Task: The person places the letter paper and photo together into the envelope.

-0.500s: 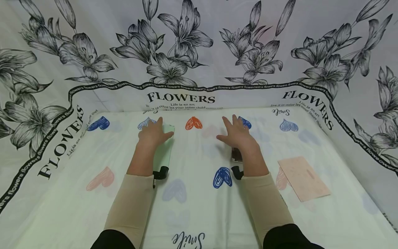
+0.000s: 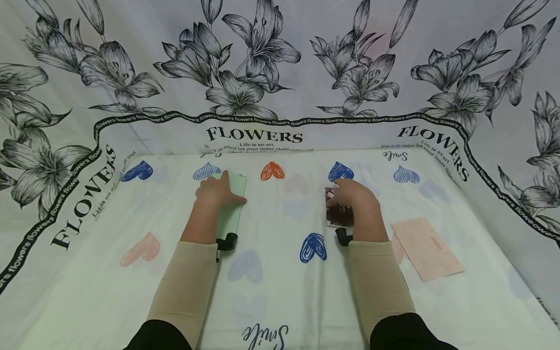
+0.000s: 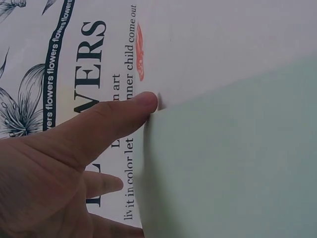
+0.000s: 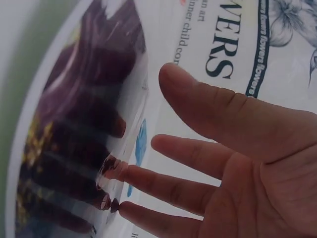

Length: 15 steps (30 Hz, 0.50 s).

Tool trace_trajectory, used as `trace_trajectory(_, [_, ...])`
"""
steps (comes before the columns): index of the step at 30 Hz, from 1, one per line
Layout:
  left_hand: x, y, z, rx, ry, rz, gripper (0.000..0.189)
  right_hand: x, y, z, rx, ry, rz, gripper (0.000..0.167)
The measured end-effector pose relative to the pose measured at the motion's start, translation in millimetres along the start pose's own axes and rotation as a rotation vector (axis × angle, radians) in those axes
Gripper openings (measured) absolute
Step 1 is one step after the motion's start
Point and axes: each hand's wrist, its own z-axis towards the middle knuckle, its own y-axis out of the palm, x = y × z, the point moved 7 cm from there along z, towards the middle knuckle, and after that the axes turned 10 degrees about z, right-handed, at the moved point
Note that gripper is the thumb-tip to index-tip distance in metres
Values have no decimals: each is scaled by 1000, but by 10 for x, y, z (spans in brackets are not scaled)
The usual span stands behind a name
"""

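Note:
A pale green sheet (image 2: 232,214) of paper or card lies partly under my left hand (image 2: 214,189). In the left wrist view its thumb (image 3: 146,101) is straight, with the tip right at the sheet's corner. My right hand (image 2: 356,199) is over a glossy dark picture (image 2: 339,216) with a pale border, hiding much of it. In the right wrist view the picture's surface (image 4: 84,124) reflects the fingers. Their tips (image 4: 131,173) are right at its edge, and the thumb (image 4: 181,82) stands apart from them.
A light pink card (image 2: 428,250) lies on the cloth to the right of my right forearm. The white cloth (image 2: 280,243) bears printed hearts and lettering. Behind the table rises a flower-printed drape (image 2: 280,97). Each wrist carries a dark camera strap mount (image 2: 227,241).
My right hand has turned and shifted right, its fingers now bent down toward the picture, more of which shows. The left hand has settled slightly lower over the green sheet.

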Motion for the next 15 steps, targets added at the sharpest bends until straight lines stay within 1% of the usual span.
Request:
trace_trajectory(2, [-2,0,-3,0,-2,-7,116,23,-5,4,2,5,-1,85])
trace_trajectory(5, [6,-2,-8,5,5,-22,116,41,2,17,6,-4,-43,81])
trace_trajectory(8, [17,2,-1,12,27,-40,116,39,0,15,24,-31,-96,67])
trace_trajectory(10, [9,11,6,10,28,-38,118,38,-24,9,57,-42,-95,55])
trace_trajectory(12, [-11,19,11,9,14,-33,120,26,-58,2,89,-58,-75,45])
trace_trajectory(14, [-36,23,14,11,-8,-29,122,19,-88,-1,114,-68,-51,40])
trace_trajectory(15, [-44,21,14,13,-16,-30,123,15,-97,-2,115,-71,-38,40])
